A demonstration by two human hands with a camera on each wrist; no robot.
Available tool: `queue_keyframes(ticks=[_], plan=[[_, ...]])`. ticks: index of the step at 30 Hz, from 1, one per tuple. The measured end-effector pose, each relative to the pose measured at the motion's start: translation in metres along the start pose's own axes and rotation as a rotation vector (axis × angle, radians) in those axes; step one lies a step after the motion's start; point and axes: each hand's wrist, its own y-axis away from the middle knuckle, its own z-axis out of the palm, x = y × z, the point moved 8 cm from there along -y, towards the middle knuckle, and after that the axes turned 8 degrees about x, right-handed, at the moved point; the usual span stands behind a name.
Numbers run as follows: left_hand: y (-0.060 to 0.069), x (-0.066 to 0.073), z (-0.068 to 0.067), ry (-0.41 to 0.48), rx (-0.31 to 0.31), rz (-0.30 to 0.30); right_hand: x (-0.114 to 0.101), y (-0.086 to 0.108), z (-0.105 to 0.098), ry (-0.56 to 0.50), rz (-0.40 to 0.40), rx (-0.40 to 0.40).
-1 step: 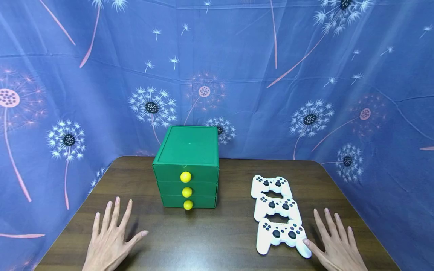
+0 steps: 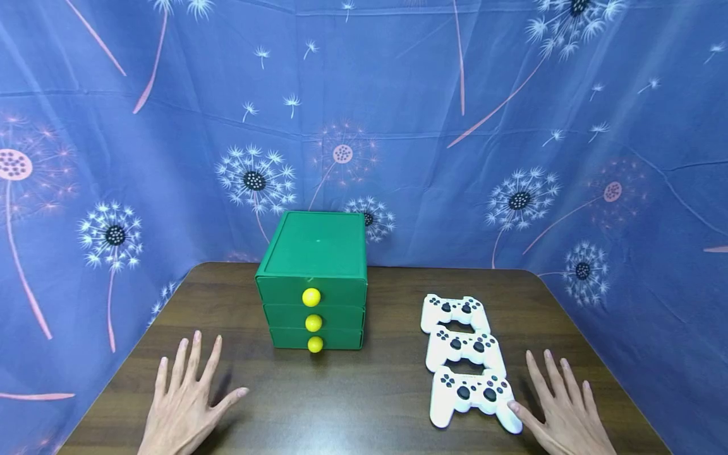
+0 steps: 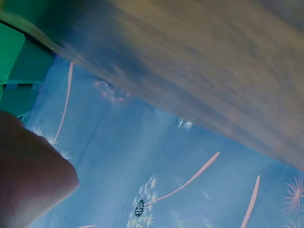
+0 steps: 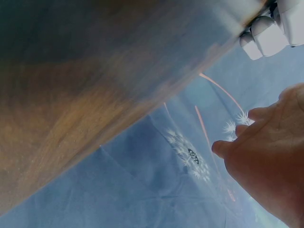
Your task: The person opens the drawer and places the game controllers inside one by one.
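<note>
My left hand (image 2: 184,401) lies over the table's left front with its fingers spread and holds nothing; part of it (image 3: 33,175) shows in the left wrist view. At the right front, my right hand (image 2: 569,411) has its fingers spread too, and in the right wrist view the hand (image 4: 270,156) appears at the right edge. Its thumb tip is at the right grip of the nearest white game controller (image 2: 474,395); whether they touch I cannot tell. Two more white controllers, a middle one (image 2: 466,349) and a far one (image 2: 455,309), line up behind it.
A green three-drawer box (image 2: 318,246) with yellow round knobs (image 2: 311,297) stands left of centre near the back of the brown wooden table (image 2: 318,404), its drawers closed. Blue cloth (image 2: 421,189) with a dandelion print hangs behind and beside the table.
</note>
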Motion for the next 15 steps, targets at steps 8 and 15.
queue_keyframes(ticks=[8, 15], plan=[[0.0014, -0.0003, -0.0009, 0.004, -0.002, 0.001, -0.0035, 0.0006, -0.0021, 0.005, -0.020, 0.013], [0.0027, -0.0006, -0.0016, 0.001, -0.016, -0.005, -0.0056, 0.0015, -0.0015, 0.009, -0.017, -0.001]])
